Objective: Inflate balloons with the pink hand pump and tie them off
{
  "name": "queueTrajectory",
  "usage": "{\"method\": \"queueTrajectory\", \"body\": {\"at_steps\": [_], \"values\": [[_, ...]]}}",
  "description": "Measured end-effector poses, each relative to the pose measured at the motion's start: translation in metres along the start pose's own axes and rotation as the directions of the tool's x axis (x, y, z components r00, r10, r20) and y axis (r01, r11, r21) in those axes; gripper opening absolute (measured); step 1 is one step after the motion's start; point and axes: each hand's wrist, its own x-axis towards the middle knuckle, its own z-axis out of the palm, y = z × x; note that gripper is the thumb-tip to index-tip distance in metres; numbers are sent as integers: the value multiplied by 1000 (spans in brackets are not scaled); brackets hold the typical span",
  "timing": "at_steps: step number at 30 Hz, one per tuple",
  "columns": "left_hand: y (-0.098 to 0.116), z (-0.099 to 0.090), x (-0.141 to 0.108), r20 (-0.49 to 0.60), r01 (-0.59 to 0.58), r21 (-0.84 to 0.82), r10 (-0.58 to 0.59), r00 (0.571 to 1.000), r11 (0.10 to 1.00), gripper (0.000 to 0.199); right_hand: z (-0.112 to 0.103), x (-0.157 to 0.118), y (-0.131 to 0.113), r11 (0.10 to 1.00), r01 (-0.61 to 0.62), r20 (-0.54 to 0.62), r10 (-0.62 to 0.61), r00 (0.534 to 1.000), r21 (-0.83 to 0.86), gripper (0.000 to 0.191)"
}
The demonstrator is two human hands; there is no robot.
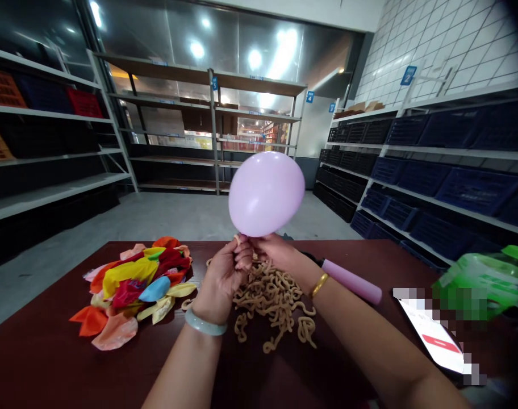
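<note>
An inflated light purple balloon (266,193) stands up over the table, its lower end between my hands. My left hand (233,264), with a pale bangle at its wrist, is closed just under the balloon, and a bit of tan cord shows at its thumb. My right hand (280,253), with a gold bracelet at the wrist, pinches the balloon's bottom from the other side. The neck itself is hidden by the fingers. Beneath both hands lies a tangled heap of tan curly cords (271,298).
Colourful deflated balloons (135,278) are piled at left on the dark red table (50,352). On the right lie a pink cylinder (353,281) with a black end, a phone (433,335) and a green-capped bottle (489,278). Shelves (446,150) with crates line the room.
</note>
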Motion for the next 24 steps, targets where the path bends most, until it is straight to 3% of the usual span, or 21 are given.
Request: {"method": "queueTrajectory", "body": {"at_steps": [2, 5, 7, 10, 13, 16, 18, 22, 24], "values": [[-3, -3, 4, -21, -34, 115, 37, 999, 993, 19, -11, -10, -7, 998, -46, -50, 47, 998, 36, 26], [-14, -10, 14, -17, -237, 373, 262, 965, 897, 20, -17, -27, -19, 996, -71, -107, 66, 992, -45, 25], [-22, -17, 22, -22, -360, 547, 443, 896, 756, 22, -14, -37, -23, 981, -4, -145, -25, 989, -196, 21], [-31, -25, 30, -21, -395, 710, 578, 816, 583, 18, -8, -49, -24, 867, 136, -176, -247, 953, -480, 11], [-39, -27, 32, 59, -423, 775, 611, 789, 470, 13, -9, -58, -21, 696, 257, -104, -431, 896, -670, 13], [-48, -24, 31, 148, -445, 808, 598, 788, 386, 13, -16, -65, -18, 624, 385, -3, -526, 850, -680, 20], [-53, -21, 29, 182, -439, 844, 606, 775, 309, 15, -22, -67, -15, 638, 418, -13, -558, 830, -647, 20], [-63, -17, 25, 282, -418, 905, 633, 721, 74, 15, -30, -69, -9, 728, 351, -177, -540, 823, -588, 6], [-66, -17, 24, 338, -398, 916, 625, 703, -47, 17, -34, -71, -7, 750, 343, -197, -526, 827, -566, 3]]}}
